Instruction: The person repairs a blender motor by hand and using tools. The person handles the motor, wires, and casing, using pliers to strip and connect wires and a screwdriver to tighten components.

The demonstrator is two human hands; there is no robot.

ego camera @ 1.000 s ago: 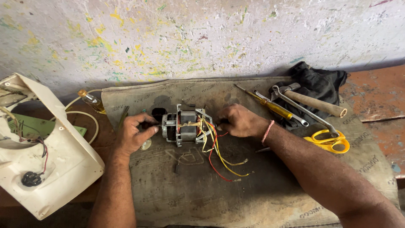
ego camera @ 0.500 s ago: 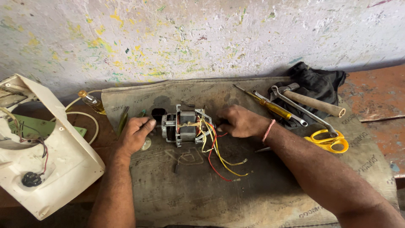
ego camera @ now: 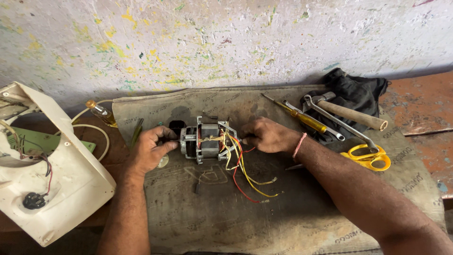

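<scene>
I have a small electric motor [ego camera: 207, 141] lying on its side near the middle of a worn sackcloth mat [ego camera: 283, 217] that covers the surface, and I take that motor as my landmark. My left hand [ego camera: 150, 152] is at the motor's left end, fingers curled around the dark part that sticks out there, so that grip is grasping the motor. My right hand [ego camera: 266, 136] is at the motor's right end, fingers pinched in against the metal frame; that grip is clenched on the motor too, with a pink band on the wrist behind it. A bundle of red and yellow wires [ego camera: 245, 177] spills from the motor's right side and trails toward me across the mat, their bare ends lying loose on the cloth. Right of the motor, beyond my right hand, lie a yellow-handled screwdriver [ego camera: 302, 118], a spanner [ego camera: 339, 120], a wooden-handled hammer [ego camera: 351, 114] resting on a black cloth [ego camera: 358, 89], and yellow-handled scissors [ego camera: 370, 157]. Left of the motor, off the mat, sits a white plastic housing [ego camera: 71, 189] with a green circuit board [ego camera: 40, 140] and wiring inside it, and a small glass bottle [ego camera: 100, 112] lies between it and the mat's far left corner. Behind the motor rises a paint-flecked wall [ego camera: 226, 42].
</scene>
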